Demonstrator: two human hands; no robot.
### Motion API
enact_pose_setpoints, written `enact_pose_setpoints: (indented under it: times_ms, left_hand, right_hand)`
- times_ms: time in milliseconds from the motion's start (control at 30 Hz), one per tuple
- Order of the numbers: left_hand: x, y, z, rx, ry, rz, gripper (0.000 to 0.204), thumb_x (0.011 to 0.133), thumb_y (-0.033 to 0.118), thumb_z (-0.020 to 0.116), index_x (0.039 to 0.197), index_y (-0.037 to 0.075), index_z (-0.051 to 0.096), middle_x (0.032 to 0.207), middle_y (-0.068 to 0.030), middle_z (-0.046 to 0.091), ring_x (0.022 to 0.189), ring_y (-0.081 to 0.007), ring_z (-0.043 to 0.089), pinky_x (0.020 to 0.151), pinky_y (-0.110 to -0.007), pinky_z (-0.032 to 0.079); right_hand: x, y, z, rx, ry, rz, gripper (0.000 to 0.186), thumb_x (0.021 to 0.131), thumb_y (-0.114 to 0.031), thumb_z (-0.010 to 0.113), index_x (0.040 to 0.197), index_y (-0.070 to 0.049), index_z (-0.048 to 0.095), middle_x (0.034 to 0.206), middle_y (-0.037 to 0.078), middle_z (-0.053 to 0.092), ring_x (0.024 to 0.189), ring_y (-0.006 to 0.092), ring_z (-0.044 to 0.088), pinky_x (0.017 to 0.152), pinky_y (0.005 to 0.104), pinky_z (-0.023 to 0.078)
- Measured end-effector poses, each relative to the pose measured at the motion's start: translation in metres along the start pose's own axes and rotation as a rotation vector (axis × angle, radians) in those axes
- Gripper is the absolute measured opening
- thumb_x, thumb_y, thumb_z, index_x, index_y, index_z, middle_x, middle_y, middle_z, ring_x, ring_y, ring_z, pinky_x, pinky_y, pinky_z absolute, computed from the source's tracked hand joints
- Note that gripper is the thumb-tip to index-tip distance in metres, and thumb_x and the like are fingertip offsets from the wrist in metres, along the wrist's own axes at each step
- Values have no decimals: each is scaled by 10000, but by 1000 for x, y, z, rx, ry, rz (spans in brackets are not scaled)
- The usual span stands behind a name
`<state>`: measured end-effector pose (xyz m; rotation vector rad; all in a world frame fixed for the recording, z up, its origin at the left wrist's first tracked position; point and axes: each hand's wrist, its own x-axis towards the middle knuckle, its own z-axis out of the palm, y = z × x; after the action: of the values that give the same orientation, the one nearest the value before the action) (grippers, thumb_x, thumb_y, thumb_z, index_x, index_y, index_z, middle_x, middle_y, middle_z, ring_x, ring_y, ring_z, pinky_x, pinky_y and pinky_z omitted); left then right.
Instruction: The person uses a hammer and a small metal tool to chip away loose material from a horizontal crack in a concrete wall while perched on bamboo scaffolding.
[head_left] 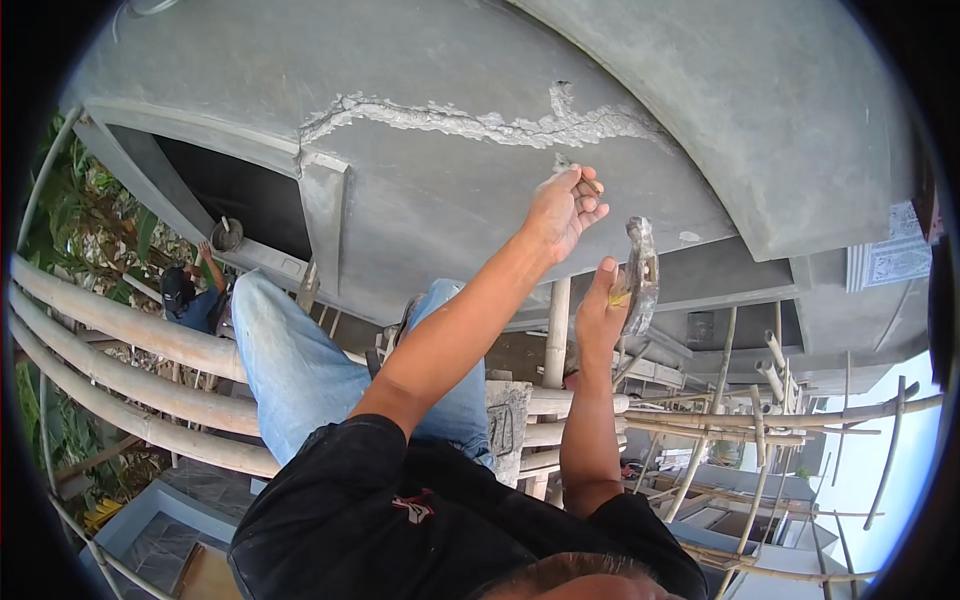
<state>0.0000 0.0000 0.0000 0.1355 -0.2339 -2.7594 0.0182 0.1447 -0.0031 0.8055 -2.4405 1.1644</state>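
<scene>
The left hand [560, 215] pinches a slim rod, probably a chisel [590, 184], between thumb and fingers, with its far end toward the grey plastered wall [440, 200]. Just beyond that pinch is a small chipped spot [560, 159]; whether the tip touches it, I cannot tell. The light fingertip hold seems chosen to steer the tip while leaving the butt clear for a blow.

To the right of the pinch and nearer the body, the right hand [603, 310] is closed around a hammer [642, 275] — its head pale with grime, a bit of yellow showing at the thumb. The head stands upright beside the raised thumb, apart from the chisel, which looks like room kept for a swing.

Above the left grip, a rough groove [500, 128] runs across the plaster. Below and left of both hands, jeans [300, 370] show against bamboo poles [170, 335] — apparently the perch that frees both arms.
</scene>
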Motion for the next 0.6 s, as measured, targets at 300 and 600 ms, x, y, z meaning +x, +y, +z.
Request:
enact_pose_setpoints:
  times_ms: [300,600]
  left_hand:
    - [5,-11,35,-40,156,37,230,1056,235,358,979,97,526,785,-13,555,627,-107,514,795,-361,531]
    - [-12,-15,18,11,66,23,235,1057,255,361,976,111,528,767,3,544,629,-100,516,784,-363,531]
  right_hand:
    - [-18,25,-3,61,-99,215,480,1012,-420,473,1109,50,495,1015,173,548,954,273,516,835,399,388]
    - [-44,54,-17,-58,-66,270,437,998,-409,506,1048,24,545,974,199,556,934,272,526,819,408,397]
